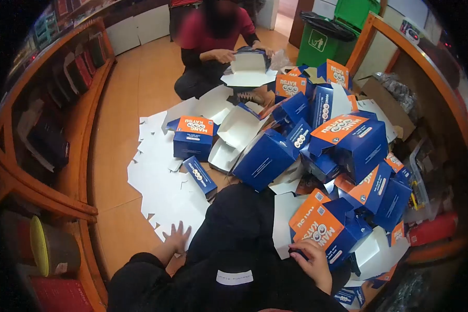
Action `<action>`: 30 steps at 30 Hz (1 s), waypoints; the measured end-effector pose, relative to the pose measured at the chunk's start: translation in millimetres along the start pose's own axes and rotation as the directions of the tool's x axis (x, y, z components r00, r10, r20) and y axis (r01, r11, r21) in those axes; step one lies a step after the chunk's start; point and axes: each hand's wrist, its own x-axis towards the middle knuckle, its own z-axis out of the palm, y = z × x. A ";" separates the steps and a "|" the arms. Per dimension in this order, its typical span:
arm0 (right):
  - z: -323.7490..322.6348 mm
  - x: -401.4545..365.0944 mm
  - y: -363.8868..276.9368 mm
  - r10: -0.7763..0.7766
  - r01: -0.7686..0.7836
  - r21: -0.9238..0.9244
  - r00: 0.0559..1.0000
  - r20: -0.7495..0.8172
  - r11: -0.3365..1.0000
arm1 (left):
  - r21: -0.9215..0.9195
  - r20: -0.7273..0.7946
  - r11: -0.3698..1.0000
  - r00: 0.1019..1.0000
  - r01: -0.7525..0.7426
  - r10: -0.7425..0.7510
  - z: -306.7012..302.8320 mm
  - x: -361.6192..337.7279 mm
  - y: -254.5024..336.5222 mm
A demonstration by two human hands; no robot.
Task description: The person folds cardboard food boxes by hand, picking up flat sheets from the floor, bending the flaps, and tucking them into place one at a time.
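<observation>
My left hand [177, 238] lies with spread fingers on the near edge of flat white cardboard sheets [158, 179] on the floor. Beside my right knee, my right hand [313, 264] has curled fingers at the lower edge of an orange and blue cardboard food box [321, 226]. The thumb and forefinger seem to pinch that edge; the contact is partly hidden. A white flap [283, 221] sticks out on this box's left side. Near the sheets are a small blue box [199, 176] and an upright orange-topped box [193, 136].
A large heap of folded boxes [348, 140] fills the right side. Across from me, a seated person [213, 47] handles a box [249, 63]. A green bin [322, 41] stands behind the heap. Wooden shelves [96, 151] line the left; a wooden frame [361, 44] borders the right.
</observation>
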 end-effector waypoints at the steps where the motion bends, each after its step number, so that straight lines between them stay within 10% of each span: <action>1: -0.6 -0.2 -2.3 0.009 -0.009 -0.008 1.000 -0.001 1.000 | 0.023 0.016 0.999 0.999 -0.043 0.042 7.7 -0.1 -1.2; 8: -0.5 -6.6 4.3 0.022 -0.023 -0.025 0.999 -0.035 0.999 | 0.114 -0.053 0.988 0.993 -0.101 0.107 73.6 -16.1 -44.7; 22: -11.3 -24.1 12.7 0.034 -0.029 0.038 0.992 -0.119 0.999 | -0.043 -0.182 0.994 0.979 -0.104 0.094 8.4 5.5 -15.9; 30: -46.2 -61.1 25.4 -0.084 0.093 0.008 0.928 -0.363 0.996 | 0.040 -0.131 0.935 0.926 -0.352 0.354 -13.0 40.8 -30.9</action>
